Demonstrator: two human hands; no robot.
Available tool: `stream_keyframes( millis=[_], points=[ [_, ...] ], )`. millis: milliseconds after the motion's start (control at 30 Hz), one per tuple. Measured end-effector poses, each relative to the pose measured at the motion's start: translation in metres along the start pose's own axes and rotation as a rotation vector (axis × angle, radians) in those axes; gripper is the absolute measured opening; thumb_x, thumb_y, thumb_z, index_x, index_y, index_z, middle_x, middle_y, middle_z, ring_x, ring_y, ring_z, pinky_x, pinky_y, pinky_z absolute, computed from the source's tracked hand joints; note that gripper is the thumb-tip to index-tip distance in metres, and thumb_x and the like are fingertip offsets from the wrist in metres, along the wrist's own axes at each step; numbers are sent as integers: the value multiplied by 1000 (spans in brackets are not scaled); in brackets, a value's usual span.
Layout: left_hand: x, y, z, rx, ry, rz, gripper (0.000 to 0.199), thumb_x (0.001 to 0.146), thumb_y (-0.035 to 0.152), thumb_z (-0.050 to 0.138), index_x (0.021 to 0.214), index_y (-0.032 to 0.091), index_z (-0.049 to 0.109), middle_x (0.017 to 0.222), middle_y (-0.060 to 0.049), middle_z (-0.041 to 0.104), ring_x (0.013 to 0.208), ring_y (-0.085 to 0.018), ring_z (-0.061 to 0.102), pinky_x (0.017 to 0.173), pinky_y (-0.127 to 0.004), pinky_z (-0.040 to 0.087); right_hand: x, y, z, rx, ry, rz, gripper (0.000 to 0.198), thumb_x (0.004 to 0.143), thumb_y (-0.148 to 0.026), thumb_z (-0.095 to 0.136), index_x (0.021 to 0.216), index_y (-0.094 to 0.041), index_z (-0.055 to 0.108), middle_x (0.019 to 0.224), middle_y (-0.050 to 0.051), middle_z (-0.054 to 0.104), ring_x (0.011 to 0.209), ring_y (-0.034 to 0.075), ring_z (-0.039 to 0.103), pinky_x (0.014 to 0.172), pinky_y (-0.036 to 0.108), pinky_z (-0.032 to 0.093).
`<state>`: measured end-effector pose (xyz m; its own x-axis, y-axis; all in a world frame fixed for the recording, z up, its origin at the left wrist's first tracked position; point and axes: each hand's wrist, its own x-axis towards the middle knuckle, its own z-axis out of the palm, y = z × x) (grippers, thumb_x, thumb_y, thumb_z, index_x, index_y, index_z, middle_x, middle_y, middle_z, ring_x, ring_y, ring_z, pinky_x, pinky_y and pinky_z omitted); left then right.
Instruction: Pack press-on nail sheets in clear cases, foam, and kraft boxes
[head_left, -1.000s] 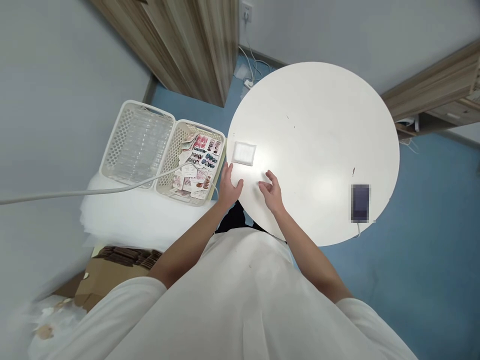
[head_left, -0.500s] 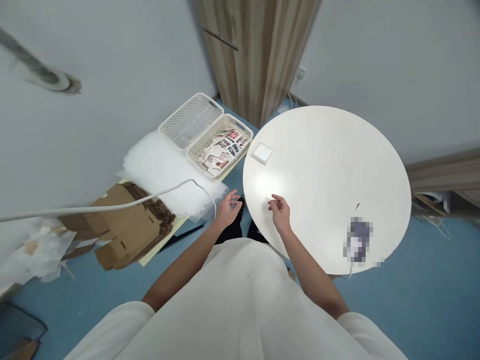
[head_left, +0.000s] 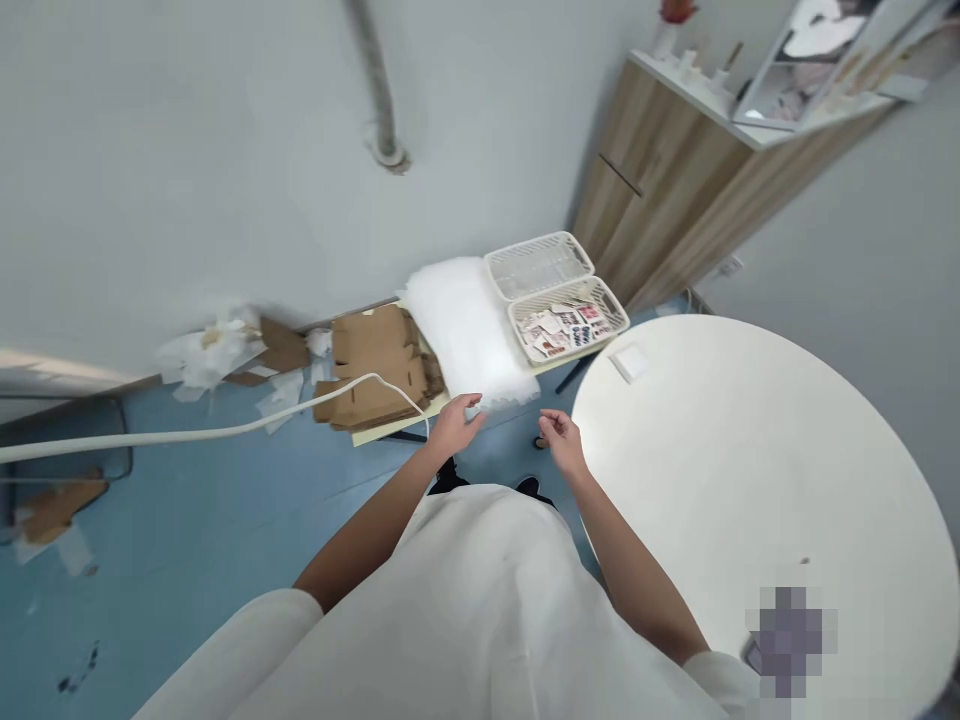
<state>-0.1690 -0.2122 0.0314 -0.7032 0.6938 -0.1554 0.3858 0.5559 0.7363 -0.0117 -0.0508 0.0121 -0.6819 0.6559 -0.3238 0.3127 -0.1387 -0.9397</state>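
Observation:
My left hand [head_left: 454, 424] hovers in front of the white padding, thumb and fingers apart, with nothing in it. To its right, my right hand [head_left: 564, 442] is in the air beside the left edge of the round white table [head_left: 720, 440]. Its fingers are loosely bent, and I see nothing in them. Beyond both hands lies a stack of white foam-like sheets [head_left: 472, 325]. A pale plastic basket [head_left: 517, 335] holding several printed cards [head_left: 574, 328] is at the right end of a low surface, its lid-like second tray [head_left: 536, 265] behind it.
Flattened brown cardboard boxes [head_left: 375, 360] are stacked left of the sheets. A white cable [head_left: 225, 432] crosses the left side. On the round table are a small white square [head_left: 628, 362] and a pixelated dark item [head_left: 789, 640]. A wooden cabinet [head_left: 667, 190] stands behind.
My view has turned left, so the low surface now lies straight ahead and the table has shifted right. My right hand is no longer over the tabletop but beside its edge.

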Motion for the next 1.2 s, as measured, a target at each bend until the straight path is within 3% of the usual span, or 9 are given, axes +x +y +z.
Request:
stream_keyframes(
  millis=[100, 200, 367, 533, 767, 1033, 1200],
  points=[
    [-1, -29, -37, 141, 128, 11, 34, 83, 33, 48, 113, 19, 55, 118, -8, 57, 112, -22, 52, 95, -36, 43, 17, -8, 44, -167, -125, -52, 38, 74, -47, 56, 99, -18, 59, 84, 5, 63, 71, 17, 58, 68, 32, 49],
    [-1, -66, -73, 277, 152, -89, 40, 82, 39, 48, 117, 19, 53, 122, -10, 54, 116, -26, 47, 98, -41, 37, 33, -18, 96, -375, -277, -118, 39, 75, -43, 57, 106, -18, 58, 89, 5, 63, 70, 15, 58, 67, 30, 47],
    [-2, -126, -114, 445, -34, -215, 63, 73, 58, 54, 123, 19, 48, 127, -14, 49, 119, -33, 42, 96, -47, 33, 56, -36, 182, -871, -282, -228, 45, 75, -39, 60, 116, -20, 52, 97, 6, 60, 79, 17, 58, 68, 30, 44],
    [-4, -169, -127, 471, -219, -230, 68, 68, 59, 59, 122, 20, 48, 126, -15, 47, 119, -33, 41, 94, -45, 34, 77, -47, 241, -1189, -216, -191, 43, 78, -35, 58, 117, -20, 47, 107, 10, 56, 90, 23, 58, 65, 30, 42],
    [-10, -197, -126, 433, -271, -182, 54, 74, 52, 56, 118, 20, 51, 130, -15, 42, 120, -31, 36, 91, -47, 38, 87, -43, 260, -1291, -156, -61, 28, 81, -18, 50, 108, -17, 42, 101, 11, 58, 86, 22, 59, 63, 29, 40],
    [-8, -201, -130, 395, -252, -165, 45, 79, 49, 51, 114, 22, 55, 127, -14, 43, 119, -31, 37, 89, -49, 40, 81, -54, 273, -1377, -204, -73, 16, 82, -13, 41, 96, -17, 43, 87, 12, 61, 78, 24, 60, 61, 31, 38],
    [-9, -201, -132, 400, -258, -128, 41, 82, 46, 47, 111, 19, 57, 125, -15, 45, 116, -31, 39, 87, -47, 42, 80, -57, 276, -1232, -235, -112, 16, 78, -15, 44, 94, -20, 42, 81, 7, 60, 74, 21, 59, 61, 29, 39]
  ],
)
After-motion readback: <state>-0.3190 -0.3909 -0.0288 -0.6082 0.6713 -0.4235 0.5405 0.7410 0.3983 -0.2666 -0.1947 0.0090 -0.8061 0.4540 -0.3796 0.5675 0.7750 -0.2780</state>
